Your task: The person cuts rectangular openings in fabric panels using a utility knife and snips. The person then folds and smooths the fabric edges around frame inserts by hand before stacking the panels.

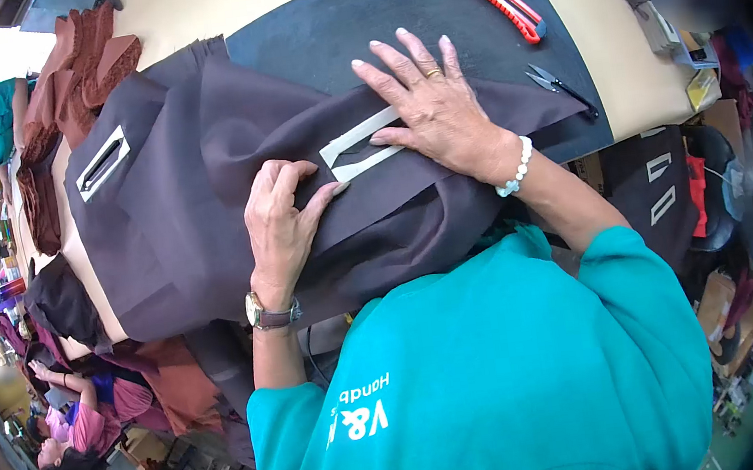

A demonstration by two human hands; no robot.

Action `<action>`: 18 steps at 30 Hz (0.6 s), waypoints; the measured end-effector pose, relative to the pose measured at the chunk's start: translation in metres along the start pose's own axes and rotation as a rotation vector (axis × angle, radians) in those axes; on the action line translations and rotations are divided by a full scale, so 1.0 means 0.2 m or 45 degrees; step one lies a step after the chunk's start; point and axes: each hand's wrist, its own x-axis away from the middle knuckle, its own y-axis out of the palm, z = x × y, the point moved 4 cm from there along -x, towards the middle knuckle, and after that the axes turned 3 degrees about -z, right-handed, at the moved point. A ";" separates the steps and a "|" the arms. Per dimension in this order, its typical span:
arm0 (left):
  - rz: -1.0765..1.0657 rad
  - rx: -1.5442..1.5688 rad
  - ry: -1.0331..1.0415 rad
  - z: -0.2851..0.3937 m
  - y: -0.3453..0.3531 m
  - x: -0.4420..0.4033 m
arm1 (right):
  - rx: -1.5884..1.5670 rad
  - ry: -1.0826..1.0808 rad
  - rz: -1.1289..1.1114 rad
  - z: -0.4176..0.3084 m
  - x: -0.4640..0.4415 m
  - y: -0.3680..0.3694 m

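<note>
Dark brown fabric (196,200) lies in loose folds over the table and part of a black mat (308,43). A pale rectangular frame (349,142) with a long slot rests on it, tilted up to the right. My right hand (441,111) is spread flat over the frame's right end, hiding that end, with the thumb along the slot. At the frame's left end, my left hand (281,209) has curled fingers gripping the fabric, its thumb tip at the frame's lower corner. Another pale slotted frame (103,164) sits on the fabric farther left.
A red box cutter (498,0) and small black thread snips (561,89) lie on the mat. Reddish-brown pieces (84,69) are heaped at the upper left. Dark fabric with pale frames (659,189) hangs at right. Other people (90,407) are at the left.
</note>
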 end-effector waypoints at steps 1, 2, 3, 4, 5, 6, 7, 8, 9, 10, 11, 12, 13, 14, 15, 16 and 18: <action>0.006 -0.004 0.003 0.00 0.00 -0.01 | -0.006 -0.019 -0.023 -0.03 -0.01 0.01; -0.003 0.000 -0.001 0.00 0.00 -0.01 | -0.013 -0.038 -0.047 -0.07 -0.03 0.03; -0.011 0.003 -0.005 0.00 0.00 -0.01 | -0.021 -0.058 -0.068 -0.11 -0.05 0.04; -0.017 0.001 -0.012 0.00 0.00 -0.01 | -0.061 -0.106 -0.077 -0.15 -0.06 0.05; -0.019 0.012 -0.020 0.00 0.00 -0.01 | -0.076 -0.129 -0.088 -0.16 -0.06 0.05; -0.021 0.021 -0.028 0.00 0.00 -0.01 | -0.092 -0.151 -0.096 -0.17 -0.07 0.04; -0.024 0.032 -0.036 0.01 0.00 -0.01 | -0.106 -0.172 -0.107 -0.17 -0.06 0.04; -0.016 0.024 -0.028 0.01 0.00 -0.01 | -0.154 -0.215 -0.138 -0.15 -0.07 0.02; -0.006 0.016 -0.019 0.01 0.00 0.00 | -0.153 -0.233 -0.221 -0.12 -0.08 0.01; 0.005 0.009 -0.011 0.01 0.00 0.00 | -0.152 -0.253 -0.303 -0.10 -0.10 0.00; 0.029 -0.022 -0.006 0.02 0.00 0.01 | -0.149 -0.275 -0.385 -0.07 -0.12 -0.01; 0.053 -0.053 -0.001 0.03 0.00 0.01 | -0.230 -0.272 -0.465 -0.05 -0.14 -0.01; 0.080 -0.083 0.004 0.04 -0.01 0.02 | -0.293 -0.280 -0.444 -0.04 -0.17 -0.04; 0.111 -0.093 -0.003 0.05 0.00 0.03 | -0.323 -0.342 -0.355 -0.05 -0.21 -0.04; 0.143 -0.107 -0.010 0.06 0.00 0.04 | -0.353 -0.407 -0.262 -0.07 -0.25 -0.03; 0.180 -0.125 -0.015 0.07 0.00 0.05 | -0.394 -0.433 -0.280 -0.12 -0.29 -0.04; 0.237 -0.190 -0.051 0.10 0.02 0.09 | -0.382 -0.533 -0.318 -0.25 -0.36 -0.01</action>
